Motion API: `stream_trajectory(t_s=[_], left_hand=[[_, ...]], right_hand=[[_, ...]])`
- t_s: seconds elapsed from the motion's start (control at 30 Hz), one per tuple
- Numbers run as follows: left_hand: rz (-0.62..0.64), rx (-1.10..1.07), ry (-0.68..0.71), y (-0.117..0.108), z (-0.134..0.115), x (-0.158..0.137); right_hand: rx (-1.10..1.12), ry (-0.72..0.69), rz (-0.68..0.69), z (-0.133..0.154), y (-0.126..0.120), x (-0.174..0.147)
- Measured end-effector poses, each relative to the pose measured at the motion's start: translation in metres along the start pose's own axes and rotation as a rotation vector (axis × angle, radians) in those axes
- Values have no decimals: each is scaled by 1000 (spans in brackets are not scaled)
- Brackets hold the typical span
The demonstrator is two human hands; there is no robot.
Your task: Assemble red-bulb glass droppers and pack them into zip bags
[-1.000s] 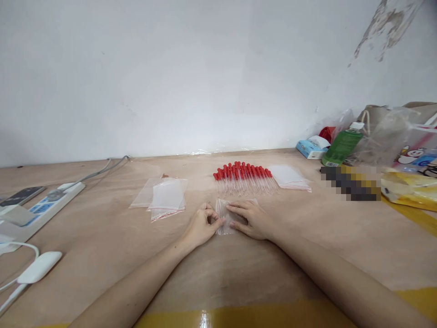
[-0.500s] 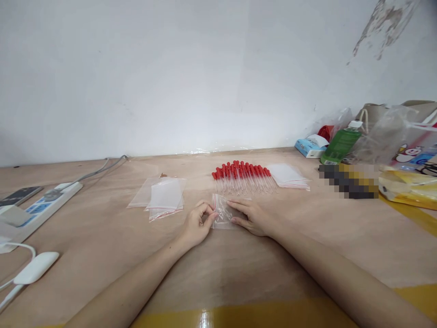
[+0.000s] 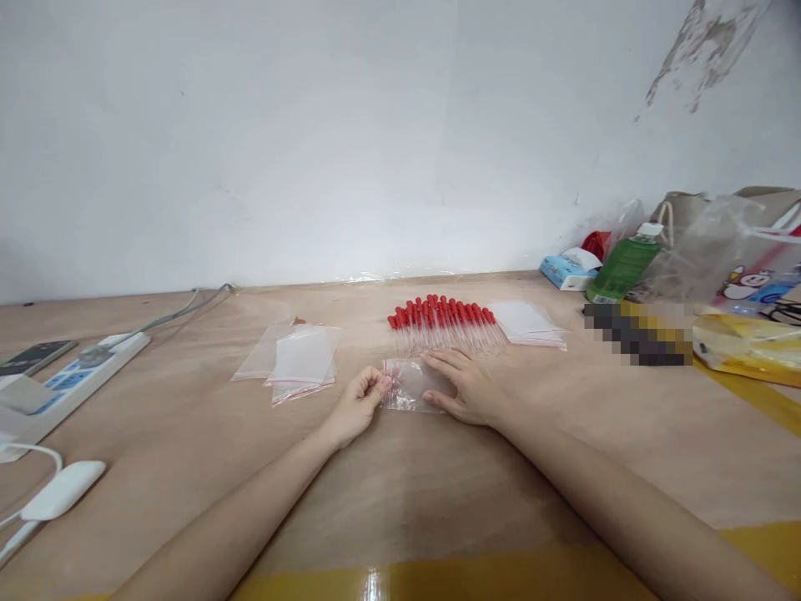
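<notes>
A clear zip-lock bag (image 3: 410,388) lies flat on the table, its red-lined zip edge turned to the left. My left hand (image 3: 363,401) pinches that zip edge between thumb and fingers. On the bag's right part rests my right hand (image 3: 466,388), fingers stretched out and apart, covering some of the plastic. Just behind the bag is a row of glass droppers (image 3: 441,321) with red rubber bulbs pointing toward the wall. To the left sits a stack of zip-lock bags (image 3: 304,359); another stack of bags (image 3: 529,323) lies right of the droppers.
A power strip (image 3: 81,388) with plugs and a phone (image 3: 37,359) are at the left. At the right stand a tissue pack (image 3: 568,271), a green bottle (image 3: 626,265) and a yellow plastic package (image 3: 744,344). A white wall (image 3: 313,150) closes off the back.
The bag now lies flatter and has shifted slightly left with my left hand, which still pinches its zip edge. My right hand's fingers have spread a little more over it.
</notes>
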State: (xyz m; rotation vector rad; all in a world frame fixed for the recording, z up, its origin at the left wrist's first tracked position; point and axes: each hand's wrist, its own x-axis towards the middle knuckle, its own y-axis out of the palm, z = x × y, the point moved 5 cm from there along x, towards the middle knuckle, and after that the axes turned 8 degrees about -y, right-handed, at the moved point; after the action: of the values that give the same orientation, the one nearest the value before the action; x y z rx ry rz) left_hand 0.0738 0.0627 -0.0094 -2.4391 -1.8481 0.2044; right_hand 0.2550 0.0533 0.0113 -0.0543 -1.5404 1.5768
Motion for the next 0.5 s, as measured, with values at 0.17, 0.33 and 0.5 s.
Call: stream_trajectory(t_s=[0.17, 0.33, 0.5], left_hand=[[7, -264, -138, 8, 8, 2], [-108, -233, -189, -3, 9, 6], [-358, 312, 105, -39, -17, 36]], right_hand=[[36, 10, 187, 5, 10, 1], [148, 58, 218, -5, 16, -3], [150, 61, 227, -6, 14, -3]])
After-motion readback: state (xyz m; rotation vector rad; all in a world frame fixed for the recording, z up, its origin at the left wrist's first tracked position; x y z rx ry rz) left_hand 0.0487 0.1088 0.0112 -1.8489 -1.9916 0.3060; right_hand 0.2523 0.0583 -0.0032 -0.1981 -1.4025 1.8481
